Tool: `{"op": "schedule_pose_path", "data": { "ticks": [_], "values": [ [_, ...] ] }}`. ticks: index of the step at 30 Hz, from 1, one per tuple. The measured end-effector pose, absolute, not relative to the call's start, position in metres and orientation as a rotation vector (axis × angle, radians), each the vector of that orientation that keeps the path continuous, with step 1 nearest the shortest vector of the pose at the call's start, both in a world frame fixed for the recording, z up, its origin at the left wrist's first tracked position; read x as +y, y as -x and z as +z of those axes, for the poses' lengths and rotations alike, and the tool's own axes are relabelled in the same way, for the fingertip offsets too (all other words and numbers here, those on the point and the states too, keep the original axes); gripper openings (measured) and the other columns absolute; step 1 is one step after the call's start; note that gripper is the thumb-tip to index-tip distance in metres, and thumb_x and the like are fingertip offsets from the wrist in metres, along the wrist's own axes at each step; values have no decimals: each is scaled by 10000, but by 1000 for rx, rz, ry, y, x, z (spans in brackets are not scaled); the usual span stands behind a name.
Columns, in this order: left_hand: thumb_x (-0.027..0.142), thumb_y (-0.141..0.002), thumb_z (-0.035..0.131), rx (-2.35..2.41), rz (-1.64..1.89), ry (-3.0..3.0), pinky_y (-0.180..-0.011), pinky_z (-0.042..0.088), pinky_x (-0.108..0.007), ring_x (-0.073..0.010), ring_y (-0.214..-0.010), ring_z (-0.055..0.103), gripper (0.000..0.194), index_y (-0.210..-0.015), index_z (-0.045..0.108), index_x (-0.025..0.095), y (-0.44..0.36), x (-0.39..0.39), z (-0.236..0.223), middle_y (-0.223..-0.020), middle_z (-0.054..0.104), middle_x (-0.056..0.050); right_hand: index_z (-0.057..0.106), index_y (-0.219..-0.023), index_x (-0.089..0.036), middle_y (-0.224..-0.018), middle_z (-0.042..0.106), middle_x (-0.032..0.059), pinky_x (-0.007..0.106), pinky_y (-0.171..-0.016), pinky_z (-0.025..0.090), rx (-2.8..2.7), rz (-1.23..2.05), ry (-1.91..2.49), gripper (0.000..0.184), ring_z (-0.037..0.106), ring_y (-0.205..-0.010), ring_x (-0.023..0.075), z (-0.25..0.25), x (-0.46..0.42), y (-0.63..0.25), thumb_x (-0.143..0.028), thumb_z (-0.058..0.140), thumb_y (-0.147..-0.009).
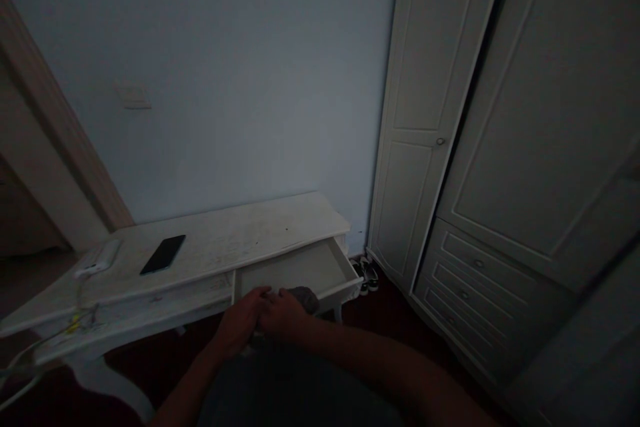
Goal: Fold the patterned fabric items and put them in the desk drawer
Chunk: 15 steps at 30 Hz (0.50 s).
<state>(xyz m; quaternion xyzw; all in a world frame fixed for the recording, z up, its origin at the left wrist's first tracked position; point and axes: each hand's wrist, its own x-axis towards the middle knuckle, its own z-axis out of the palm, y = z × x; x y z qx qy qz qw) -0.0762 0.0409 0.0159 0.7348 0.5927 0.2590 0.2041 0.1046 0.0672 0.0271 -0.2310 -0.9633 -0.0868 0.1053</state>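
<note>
My left hand (244, 317) and my right hand (283, 315) meet at the front of the pulled-out drawer (300, 268) of a white desk. Their fingers are curled and touch each other. A crumpled grey cloth (306, 297) sticks out past my right hand, which is closed on it. What my left fingers pinch is hidden in the dim light. Inside, the drawer shows a bare pale bottom.
On the worn white desk top (240, 230) lie a dark phone (163, 254) and a white device (100, 259) with a cable. Black-and-white shoes (369, 273) stand on the dark red floor. A white wardrobe (425, 93) rises at the right.
</note>
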Motion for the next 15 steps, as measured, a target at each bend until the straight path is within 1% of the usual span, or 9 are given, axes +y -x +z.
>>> {"op": "schedule_pose_path", "data": {
  "ticks": [3,5,8,11,13,15],
  "values": [
    [605,-1045,293,1658,640,-2126,-1145,494,-444,-281,-1319,669,626,-1425,628,237,73,39,19,-1459,699,-111,596,-1333,-171,-1141,767,124,439,-869,553,-2907,-220,792,318,718,-1051,292,36,79,-143,-270,611,-1031],
    [623,-1044,303,1662,581,-2167,-1130,495,-457,-293,-1295,681,630,-1412,641,240,71,38,21,-1433,716,-116,602,-1333,-207,-1125,772,107,426,-879,539,-2932,-159,877,345,717,-1059,298,46,87,-177,-294,648,-1003],
    [654,-1042,307,1668,479,-2207,-1070,519,-462,-305,-1216,721,639,-1404,651,256,67,37,24,-1354,761,-113,621,-1326,-230,-1198,758,105,391,-919,512,-2850,-16,1070,387,695,-1139,299,65,97,-233,-299,692,-952],
    [671,-1035,310,1676,372,-2237,-1071,512,-489,-329,-1217,721,663,-1416,647,246,65,36,27,-1346,765,-125,603,-1386,-215,-1296,724,115,368,-994,476,-2717,85,1172,475,660,-1216,288,79,101,-278,-326,709,-936],
    [676,-1028,322,1670,296,-2262,-1083,507,-483,-329,-1244,710,657,-1414,652,258,63,34,30,-1378,751,-116,584,-1428,-227,-1332,703,116,388,-1043,451,-2772,96,1089,576,629,-1262,301,77,101,-292,-417,756,-912],
    [676,-1018,354,1658,209,-2290,-1086,511,-459,-320,-1264,702,633,-1397,668,278,61,33,32,-1405,740,-99,546,-1476,-236,-1358,681,133,441,-1073,430,-2853,8,1029,709,602,-1284,335,64,100,-289,-472,811,-862]
  ]
}}
